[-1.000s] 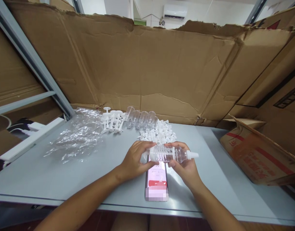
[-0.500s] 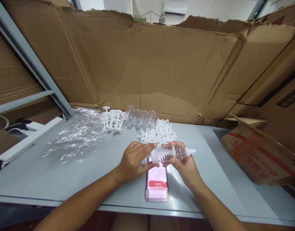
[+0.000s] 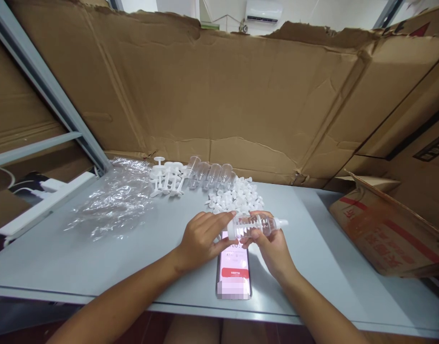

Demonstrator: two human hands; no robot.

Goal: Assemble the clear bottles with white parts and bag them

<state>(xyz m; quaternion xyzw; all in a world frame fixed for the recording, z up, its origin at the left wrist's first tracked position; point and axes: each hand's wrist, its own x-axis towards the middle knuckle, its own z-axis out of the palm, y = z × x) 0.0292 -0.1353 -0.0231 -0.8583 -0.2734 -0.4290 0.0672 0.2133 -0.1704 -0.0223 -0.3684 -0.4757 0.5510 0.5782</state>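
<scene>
A clear plastic syringe-like tube (image 3: 245, 227) with a white collar and a white nozzle lies level between my two hands, nozzle to the right. My left hand (image 3: 202, 239) grips its white collar end with fingers and thumb. Around the clear barrel near the nozzle, my right hand (image 3: 271, 246) is closed. Beneath the tube a phone (image 3: 234, 263) with a lit pink screen lies on the grey table (image 3: 169, 296). Behind the hands is a pile of small white nozzles (image 3: 235, 196). Clear barrels (image 3: 214, 176) and white plungers (image 3: 168, 177) sit farther back.
Crumpled clear plastic film (image 3: 115, 200) lies on the left, beside a white power strip (image 3: 47, 205) with plugs and cables. A tall cardboard sheet (image 3: 219, 95) closes off the back. An open cardboard box (image 3: 388, 229) stands at the right.
The tube and my right hand have shifted slightly left, and a white rod now shows more clearly inside the barrel. Both hands keep their hold. The view has moved slightly.
</scene>
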